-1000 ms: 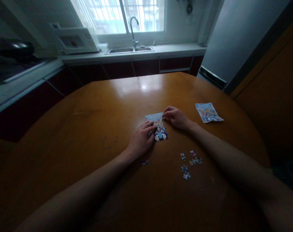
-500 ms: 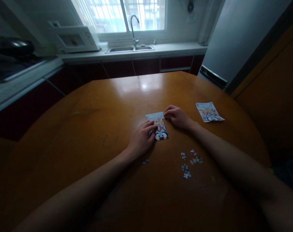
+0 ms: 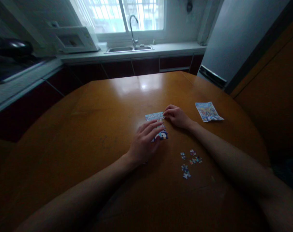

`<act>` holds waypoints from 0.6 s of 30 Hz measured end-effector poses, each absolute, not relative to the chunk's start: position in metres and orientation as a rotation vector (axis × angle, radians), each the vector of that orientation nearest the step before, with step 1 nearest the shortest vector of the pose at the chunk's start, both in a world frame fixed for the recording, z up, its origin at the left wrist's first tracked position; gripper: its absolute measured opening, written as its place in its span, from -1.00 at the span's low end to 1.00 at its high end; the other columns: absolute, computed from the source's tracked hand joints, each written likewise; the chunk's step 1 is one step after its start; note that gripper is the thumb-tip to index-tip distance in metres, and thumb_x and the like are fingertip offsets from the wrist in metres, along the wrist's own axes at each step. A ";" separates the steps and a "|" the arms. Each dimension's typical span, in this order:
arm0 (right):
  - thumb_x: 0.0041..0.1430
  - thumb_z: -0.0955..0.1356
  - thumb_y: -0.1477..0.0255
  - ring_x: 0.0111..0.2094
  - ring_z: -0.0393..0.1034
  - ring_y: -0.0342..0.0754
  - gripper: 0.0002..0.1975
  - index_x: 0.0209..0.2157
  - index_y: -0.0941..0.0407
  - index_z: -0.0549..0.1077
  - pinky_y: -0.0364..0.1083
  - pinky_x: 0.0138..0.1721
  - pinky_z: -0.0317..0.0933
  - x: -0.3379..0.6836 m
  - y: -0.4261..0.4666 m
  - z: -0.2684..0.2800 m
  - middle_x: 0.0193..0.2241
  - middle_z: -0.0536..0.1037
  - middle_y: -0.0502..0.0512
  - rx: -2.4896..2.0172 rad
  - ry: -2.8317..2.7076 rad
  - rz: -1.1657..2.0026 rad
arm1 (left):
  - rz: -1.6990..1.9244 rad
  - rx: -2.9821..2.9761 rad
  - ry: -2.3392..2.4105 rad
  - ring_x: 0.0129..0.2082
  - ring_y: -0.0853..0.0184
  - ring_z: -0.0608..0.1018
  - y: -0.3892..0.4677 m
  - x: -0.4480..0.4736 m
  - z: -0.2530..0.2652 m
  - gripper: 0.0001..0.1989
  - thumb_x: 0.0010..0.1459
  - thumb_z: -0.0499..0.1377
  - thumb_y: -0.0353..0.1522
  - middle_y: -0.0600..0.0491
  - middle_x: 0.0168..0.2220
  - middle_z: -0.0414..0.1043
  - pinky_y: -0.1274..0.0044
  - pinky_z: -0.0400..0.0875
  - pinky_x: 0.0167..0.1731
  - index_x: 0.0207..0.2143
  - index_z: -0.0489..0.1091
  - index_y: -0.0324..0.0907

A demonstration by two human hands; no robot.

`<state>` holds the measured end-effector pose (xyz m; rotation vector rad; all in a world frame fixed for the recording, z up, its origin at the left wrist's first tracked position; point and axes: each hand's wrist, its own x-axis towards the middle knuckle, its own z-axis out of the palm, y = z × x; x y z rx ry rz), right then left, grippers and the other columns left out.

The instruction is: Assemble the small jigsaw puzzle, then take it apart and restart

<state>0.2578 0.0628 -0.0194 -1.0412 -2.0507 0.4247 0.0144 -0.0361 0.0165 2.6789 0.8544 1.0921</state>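
A partly joined jigsaw puzzle [image 3: 151, 116] lies on the brown table, pale blue along its far edge, with a dark blue and white figure at its near edge. My left hand [image 3: 146, 137] is over its middle with fingers stretched out, covering much of the picture. At the puzzle's far right corner my right hand [image 3: 175, 116] has thumb and fingertips pinched on a small puzzle piece [image 3: 164, 117], mostly hidden by the fingers. Several loose puzzle pieces [image 3: 185, 170] lie nearer me, to the right. Another is almost wholly hidden under my left wrist.
A creased picture sheet [image 3: 208, 111], coloured like the puzzle, lies right of my right hand. The round-ended wooden table [image 3: 108, 103] fills the foreground. Beyond it stand a counter with a sink [image 3: 119, 49], a microwave [image 3: 74, 40] and, at right, a fridge [image 3: 243, 35].
My left hand has lifted a little and slid right across the puzzle, its fingers now straighter. The loose piece by its wrist has become mostly hidden. My right hand stays at the corner.
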 end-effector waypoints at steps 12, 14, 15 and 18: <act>0.22 0.36 0.59 -0.25 0.45 -0.02 -0.82 -0.34 0.13 0.62 -0.04 -0.18 0.34 0.257 0.062 -0.020 -0.25 0.54 0.14 -1.037 -2.045 0.410 | 0.477 2.881 0.274 0.27 0.17 0.35 -0.072 0.027 0.021 -0.63 0.41 0.09 -0.22 0.07 0.26 0.40 0.24 0.06 0.31 0.23 0.35 0.02; 0.22 0.36 0.59 -0.24 0.45 -0.03 -0.82 -0.34 0.12 0.62 -0.04 -0.17 0.33 0.258 0.063 -0.020 -0.25 0.54 0.14 -1.043 -2.053 0.402 | 0.410 2.881 0.287 0.33 0.08 0.26 -0.073 0.027 0.020 -0.52 0.41 0.07 -0.08 0.03 0.34 0.28 0.16 -0.02 0.33 0.31 0.26 0.04; 0.22 0.36 0.59 -0.24 0.45 -0.02 -0.82 -0.34 0.12 0.62 -0.04 -0.17 0.33 0.258 0.063 -0.020 -0.25 0.54 0.13 -1.046 -2.056 0.401 | 0.379 2.879 0.292 0.35 0.05 0.23 -0.074 0.027 0.019 -0.47 0.39 0.05 -0.02 0.02 0.37 0.23 0.13 -0.05 0.34 0.32 0.23 0.05; 0.22 0.36 0.59 -0.24 0.45 -0.03 -0.82 -0.34 0.12 0.62 -0.05 -0.17 0.33 0.258 0.064 -0.020 -0.26 0.54 0.13 -1.056 -2.049 0.398 | 0.352 2.875 0.286 0.35 0.01 0.21 -0.074 0.027 0.016 -0.43 0.38 0.02 0.05 0.03 0.37 0.22 0.07 -0.10 0.34 0.32 0.24 0.04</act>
